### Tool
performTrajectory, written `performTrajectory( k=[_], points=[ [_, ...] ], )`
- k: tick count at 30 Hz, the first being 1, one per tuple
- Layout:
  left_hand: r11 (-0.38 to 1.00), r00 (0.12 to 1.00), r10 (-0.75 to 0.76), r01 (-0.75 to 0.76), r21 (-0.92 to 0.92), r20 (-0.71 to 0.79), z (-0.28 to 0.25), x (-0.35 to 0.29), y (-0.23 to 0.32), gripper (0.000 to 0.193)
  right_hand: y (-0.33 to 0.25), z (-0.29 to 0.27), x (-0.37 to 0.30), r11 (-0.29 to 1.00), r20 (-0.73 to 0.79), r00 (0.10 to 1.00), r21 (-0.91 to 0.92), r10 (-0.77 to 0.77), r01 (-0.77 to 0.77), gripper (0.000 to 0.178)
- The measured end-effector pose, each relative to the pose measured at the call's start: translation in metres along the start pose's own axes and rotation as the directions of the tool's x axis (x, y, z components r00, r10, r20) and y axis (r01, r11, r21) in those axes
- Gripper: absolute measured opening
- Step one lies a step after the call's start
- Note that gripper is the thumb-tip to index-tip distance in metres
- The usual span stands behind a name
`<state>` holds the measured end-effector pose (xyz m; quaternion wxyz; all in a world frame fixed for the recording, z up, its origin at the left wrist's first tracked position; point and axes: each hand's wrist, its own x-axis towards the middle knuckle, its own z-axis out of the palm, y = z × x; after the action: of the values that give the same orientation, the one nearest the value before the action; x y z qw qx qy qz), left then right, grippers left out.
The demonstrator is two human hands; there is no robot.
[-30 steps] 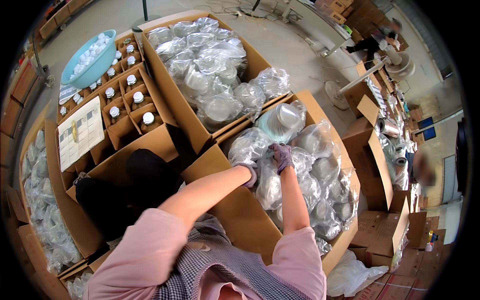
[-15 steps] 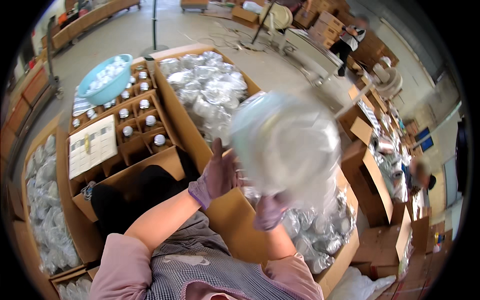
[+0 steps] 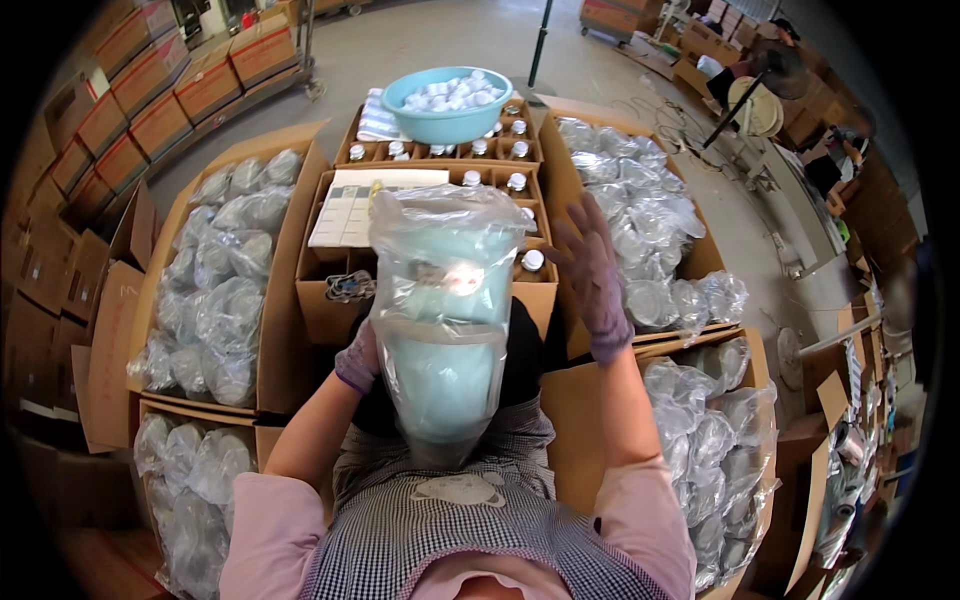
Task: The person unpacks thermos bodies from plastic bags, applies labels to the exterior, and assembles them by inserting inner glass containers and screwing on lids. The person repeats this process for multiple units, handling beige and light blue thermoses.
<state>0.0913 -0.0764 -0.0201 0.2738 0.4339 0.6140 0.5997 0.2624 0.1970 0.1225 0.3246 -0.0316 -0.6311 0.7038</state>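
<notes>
Above my lap stands a clear plastic bag [image 3: 445, 330] with pale blue-green rounded shapes inside; their exact kind is hard to make out through the film. My left hand [image 3: 362, 358], in a purple glove, holds the bag at its left side, its fingers partly hidden behind it. To the right of the bag, my gloved right hand [image 3: 592, 275] is raised with fingers spread and nothing in it. Beyond the bag is a divided carton [image 3: 425, 312] holding silver-capped bottles [image 3: 531, 262]. A white sheet [image 3: 350, 225] lies over its left part.
A light blue basin [image 3: 448, 126] of small white pieces rests on a farther carton of bottles. Cartons of clear plastic-wrapped items [image 3: 240, 310] flank me on the left, and more wrapped items [image 3: 640, 215] on the right. Stacked boxes [image 3: 205, 85] and people are farther off.
The bag has come from the right to in front of my lap. My right hand has let go of it and spread open, while my left stays on it. The view has turned.
</notes>
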Motion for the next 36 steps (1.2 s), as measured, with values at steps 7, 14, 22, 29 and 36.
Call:
performTrajectory(
  k=[7,14,22,29,36],
  points=[
    [0.936,0.927,0.183,-0.062,0.345,-0.329,0.049,-0.064,0.069,0.080,0.001,0.041,0.060,0.832,0.418,0.888,-0.549,0.193,0.078,0.050],
    [0.685,0.996,0.075,-0.025,0.728,-0.037,0.039,-0.147,0.082,0.033,-0.027,0.044,0.087,0.885,0.549,0.778,-0.466,0.305,-0.017,0.055],
    [0.833,0.651,-0.512,0.537,0.137,0.561,-0.047,-0.146,0.100,0.027,-0.014,0.048,0.071,0.733,0.473,0.836,-0.667,0.277,0.134,0.068],
    [0.834,0.838,-0.054,0.337,0.437,-0.543,-0.119,0.030,0.038,0.026,-0.021,0.076,0.052,0.498,0.385,0.920,-0.814,0.075,0.300,0.076],
    [0.260,0.687,-0.278,0.727,0.636,-0.671,-0.154,0.232,-0.086,0.063,-0.023,0.067,0.067,0.609,0.441,0.896,-0.696,-0.055,0.380,0.042]
  ],
)
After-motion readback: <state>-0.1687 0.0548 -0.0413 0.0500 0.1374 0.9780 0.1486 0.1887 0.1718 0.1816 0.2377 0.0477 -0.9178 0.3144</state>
